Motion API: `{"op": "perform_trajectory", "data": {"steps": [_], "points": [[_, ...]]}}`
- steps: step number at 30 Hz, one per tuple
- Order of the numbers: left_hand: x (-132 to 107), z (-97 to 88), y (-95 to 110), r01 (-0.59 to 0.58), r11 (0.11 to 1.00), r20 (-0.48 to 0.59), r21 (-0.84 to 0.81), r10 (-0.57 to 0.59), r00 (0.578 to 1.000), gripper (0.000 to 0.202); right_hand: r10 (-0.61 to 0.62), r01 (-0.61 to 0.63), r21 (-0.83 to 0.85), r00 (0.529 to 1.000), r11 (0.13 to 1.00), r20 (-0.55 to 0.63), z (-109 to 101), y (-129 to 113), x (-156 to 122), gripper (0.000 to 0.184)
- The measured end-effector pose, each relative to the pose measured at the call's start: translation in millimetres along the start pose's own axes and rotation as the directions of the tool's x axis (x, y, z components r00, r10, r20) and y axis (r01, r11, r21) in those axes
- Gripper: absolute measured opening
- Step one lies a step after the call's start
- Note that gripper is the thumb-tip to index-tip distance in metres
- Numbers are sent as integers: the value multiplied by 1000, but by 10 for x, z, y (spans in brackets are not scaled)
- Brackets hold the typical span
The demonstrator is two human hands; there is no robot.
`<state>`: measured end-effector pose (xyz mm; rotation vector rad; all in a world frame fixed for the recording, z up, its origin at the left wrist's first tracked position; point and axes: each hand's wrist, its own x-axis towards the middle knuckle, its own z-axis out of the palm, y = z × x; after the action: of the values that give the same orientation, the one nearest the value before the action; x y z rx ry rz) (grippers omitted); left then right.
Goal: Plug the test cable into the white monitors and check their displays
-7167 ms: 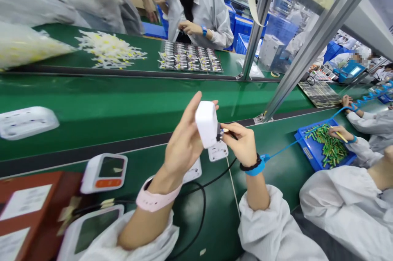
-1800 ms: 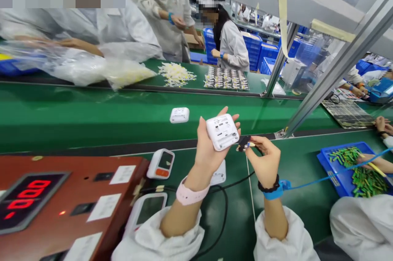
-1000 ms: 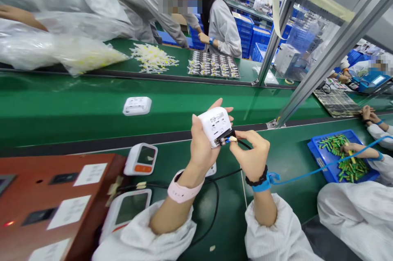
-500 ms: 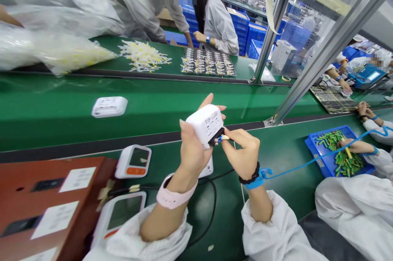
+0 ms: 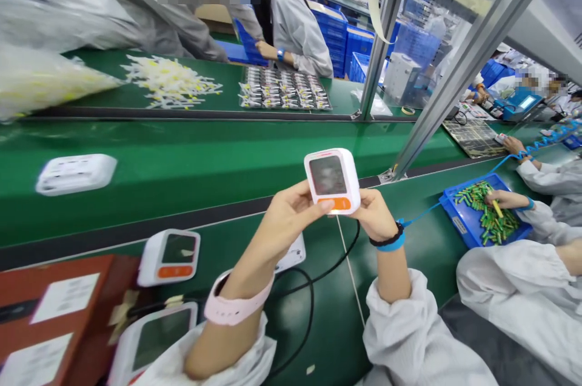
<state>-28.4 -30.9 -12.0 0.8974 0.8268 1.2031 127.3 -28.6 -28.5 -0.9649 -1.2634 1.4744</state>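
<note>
A small white monitor [image 5: 328, 175] with a grey screen and an orange button strip is held up facing me. My left hand [image 5: 293, 210] grips its lower left side, thumb on the orange strip. At the lower right edge, my right hand [image 5: 373, 216] is closed against the monitor, its fingertips hidden behind it. The back of the monitor is out of sight. Below my hands, another white device [image 5: 291, 256] lies partly covered by my left forearm. A similar upright monitor [image 5: 170, 257] stands to the left, with a larger white monitor [image 5: 154, 337] nearer me.
A black cable [image 5: 311, 319] loops over the green bench. A reddish-brown box [image 5: 104, 295] stands at left. On the green belt lies a white unit [image 5: 76, 174]. A blue tray [image 5: 459, 222] of batteries is at right, a co-worker's hand in it. A metal post [image 5: 427, 101] rises ahead.
The monitor has turned from its back, with a black connector and wires showing, to its screen side. My left thumb now rests on the orange strip. The view has shifted right.
</note>
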Motion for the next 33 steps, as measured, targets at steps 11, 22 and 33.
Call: {"op": "perform_trajectory", "data": {"steps": [11, 22, 33], "points": [[13, 107, -78, -95, 990, -312, 103, 123, 942, 51, -185, 152, -189, 968, 970, -170, 226, 83, 56, 38], [-8, 73, -63, 72, 993, -113, 90, -62, 992, 51, -151, 128, -98, 943, 987, -297, 84, 51, 58, 37], [-14, 89, -71, 72, 993, -100, 94, -63, 993, 49, -152, 113, -160, 954, 981, -258, 16, 26, 23, 34]]}}
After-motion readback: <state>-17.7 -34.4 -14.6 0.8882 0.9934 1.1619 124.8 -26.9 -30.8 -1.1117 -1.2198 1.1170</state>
